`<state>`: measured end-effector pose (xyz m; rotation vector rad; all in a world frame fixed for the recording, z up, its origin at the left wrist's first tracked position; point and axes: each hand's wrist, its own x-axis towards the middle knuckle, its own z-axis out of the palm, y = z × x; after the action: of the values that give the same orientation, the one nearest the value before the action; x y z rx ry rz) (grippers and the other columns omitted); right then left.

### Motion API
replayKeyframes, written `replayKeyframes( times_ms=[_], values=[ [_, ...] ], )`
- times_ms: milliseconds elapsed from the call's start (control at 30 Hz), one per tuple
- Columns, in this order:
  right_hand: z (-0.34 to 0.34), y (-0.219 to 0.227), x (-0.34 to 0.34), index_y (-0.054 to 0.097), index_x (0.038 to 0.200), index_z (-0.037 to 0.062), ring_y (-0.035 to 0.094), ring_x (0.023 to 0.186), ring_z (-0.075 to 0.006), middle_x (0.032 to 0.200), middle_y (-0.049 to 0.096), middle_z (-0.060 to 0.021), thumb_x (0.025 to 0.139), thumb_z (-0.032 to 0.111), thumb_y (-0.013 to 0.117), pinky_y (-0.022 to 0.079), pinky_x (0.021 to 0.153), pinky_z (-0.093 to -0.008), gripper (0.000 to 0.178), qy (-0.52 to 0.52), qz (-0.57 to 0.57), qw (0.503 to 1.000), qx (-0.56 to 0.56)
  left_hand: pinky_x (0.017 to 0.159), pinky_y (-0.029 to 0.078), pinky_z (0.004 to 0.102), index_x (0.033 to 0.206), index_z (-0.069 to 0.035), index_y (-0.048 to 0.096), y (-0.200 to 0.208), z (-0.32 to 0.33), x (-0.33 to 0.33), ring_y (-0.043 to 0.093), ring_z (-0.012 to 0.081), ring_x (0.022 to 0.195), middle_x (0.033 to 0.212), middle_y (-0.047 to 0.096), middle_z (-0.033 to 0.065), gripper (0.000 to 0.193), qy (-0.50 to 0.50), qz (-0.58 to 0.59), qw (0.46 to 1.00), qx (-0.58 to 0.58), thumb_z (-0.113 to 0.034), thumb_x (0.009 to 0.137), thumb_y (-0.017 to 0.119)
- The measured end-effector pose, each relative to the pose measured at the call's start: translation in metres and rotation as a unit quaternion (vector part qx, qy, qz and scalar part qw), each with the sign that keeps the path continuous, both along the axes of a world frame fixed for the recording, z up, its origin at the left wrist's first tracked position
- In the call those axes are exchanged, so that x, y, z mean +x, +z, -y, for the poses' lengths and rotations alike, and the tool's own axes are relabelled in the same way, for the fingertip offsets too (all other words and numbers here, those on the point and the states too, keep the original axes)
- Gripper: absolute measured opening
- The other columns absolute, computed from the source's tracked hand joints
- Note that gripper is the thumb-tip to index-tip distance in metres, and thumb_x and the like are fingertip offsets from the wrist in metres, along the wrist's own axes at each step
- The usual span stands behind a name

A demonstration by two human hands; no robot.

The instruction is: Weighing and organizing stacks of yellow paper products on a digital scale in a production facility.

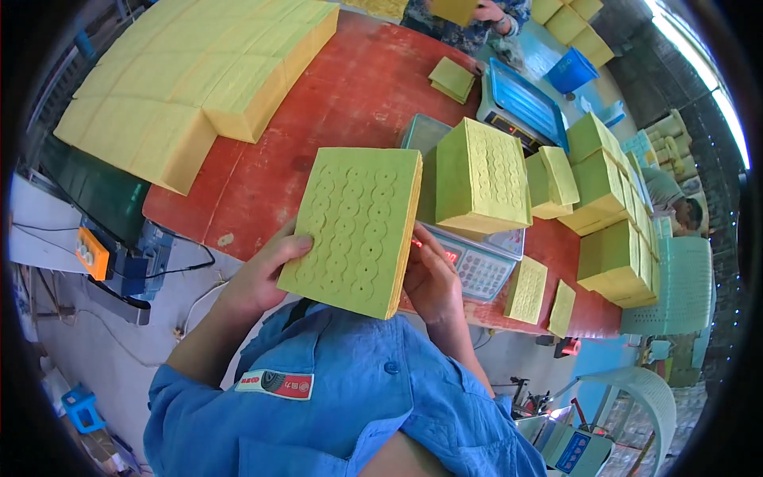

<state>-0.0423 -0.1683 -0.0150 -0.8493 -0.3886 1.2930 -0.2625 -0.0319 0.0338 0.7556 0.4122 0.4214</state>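
Your left hand (258,278) and right hand (433,278) were both closed on the side edges of a yellow-green perforated sheet stack (354,226), held up just short of the scale (469,266). One stack (481,175) already sat on that scale just past your right hand, so weighing looked partly done. Farther out, on the red table (350,87), lay a large uncounted slab of sheets (191,71), with finished piles (612,215) toward the room's bright wall.

Holding yellow-green paper stack (355,226) upright between left hand (258,278) and right hand (433,278), near a scale (477,266) on red table (350,87).
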Motion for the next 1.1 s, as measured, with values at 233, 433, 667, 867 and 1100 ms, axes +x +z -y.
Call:
replayKeyframes(
  times_ms=[233,433,667,867,1100],
  values=[
    [-0.007,0.031,-0.002,0.025,0.152,-0.0013,0.047,0.133,-0.0288,0.151,0.039,-0.0195,0.098,0.026,0.054,0.041,0.106,-0.041,0.067,-0.014,0.034,0.999,0.039,0.108,0.038,0.0376,0.148,0.001,0.031,0.008,-0.015,0.01,0.047,0.0226,0.132,0.145,0.044,0.0145,0.067,-0.005,0.036,0.997,0.062,-0.027,0.091,0.053],
    [-0.008,0.087,0.026,0.031,0.149,-0.0024,0.052,0.123,-0.0223,0.141,0.049,-0.0152,0.096,0.027,0.058,0.043,0.101,-0.0337,0.067,-0.089,0.194,0.976,0.041,0.105,0.042,0.0388,0.145,-0.001,0.038,0.048,-0.014,0.053,0.049,0.0206,0.13,0.14,0.05,0.0127,0.061,0.014,0.076,0.995,0.062,-0.033,0.095,0.054],
    [-0.008,0.133,0.142,0.051,0.135,-0.0056,0.063,0.086,-0.009,0.104,0.067,-0.0044,0.098,0.018,0.052,0.051,0.074,-0.0233,0.044,-0.15,0.272,0.948,0.066,0.094,0.047,0.0476,0.137,-0.005,0.047,0.1,-0.019,0.172,0.052,0.0245,0.122,0.134,0.053,0.0136,0.065,-0.041,0.043,0.991,0.116,-0.045,0.089,0.064],
    [-0.004,0.105,0.195,0.056,0.131,-0.0042,0.064,0.088,-0.0125,0.104,0.068,-0.0063,0.098,0.014,0.05,0.051,0.075,-0.0267,0.038,-0.12,0.228,0.966,0.004,0.095,0.045,0.0558,0.142,-0.013,0.045,0.086,-0.015,0.219,0.051,0.0278,0.123,0.135,0.053,0.0102,0.07,-0.051,-0.045,0.989,0.133,-0.051,0.087,0.064],
    [0.002,0.099,0.211,0.056,0.13,-0.003,0.066,0.091,-0.017,0.108,0.067,-0.0099,0.097,0.012,0.051,0.054,0.078,-0.0322,0.036,-0.087,0.215,0.973,0.02,0.092,0.043,0.0533,0.137,-0.012,0.049,0.084,-0.005,0.23,0.05,0.0289,0.12,0.133,0.054,0.0109,0.074,-0.023,-0.062,0.983,0.173,-0.055,0.08,0.068]
  ],
)
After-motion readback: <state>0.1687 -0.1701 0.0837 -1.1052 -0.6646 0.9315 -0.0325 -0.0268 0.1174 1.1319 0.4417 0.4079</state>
